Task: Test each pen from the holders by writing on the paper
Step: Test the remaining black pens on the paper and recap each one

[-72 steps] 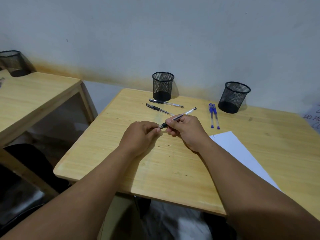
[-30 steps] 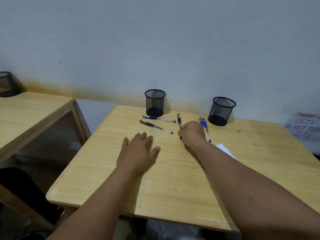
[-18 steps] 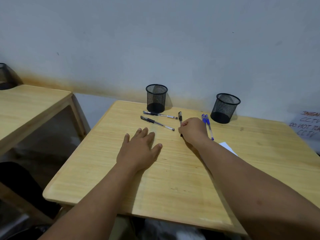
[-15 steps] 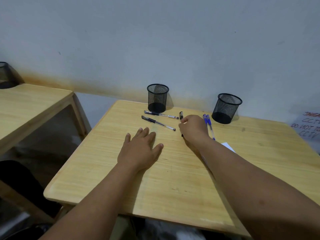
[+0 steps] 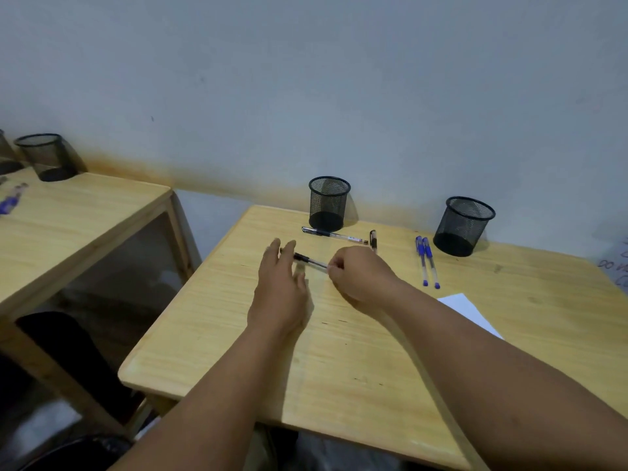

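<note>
My right hand (image 5: 360, 278) pinches the right end of a black pen (image 5: 307, 259) lying on the wooden table (image 5: 356, 362). My left hand (image 5: 280, 287) hovers over the pen's left end with its fingers spread, and I cannot tell if it touches. A second black pen (image 5: 334, 235) lies in front of the left mesh holder (image 5: 329, 203). A third black pen (image 5: 373, 240) lies just right of it. Two blue pens (image 5: 426, 263) lie side by side near the right mesh holder (image 5: 464, 226). The white paper (image 5: 467, 309) shows partly behind my right forearm.
A second wooden table (image 5: 68, 226) stands to the left with a gap between the two. On it are another mesh holder (image 5: 47, 158) and a blue pen (image 5: 12, 198). A wall runs right behind both tables.
My right hand left the third black pen lying by the left holder and moved left onto the nearer black pen. My left hand lifted off the table and moved forward over that pen.
</note>
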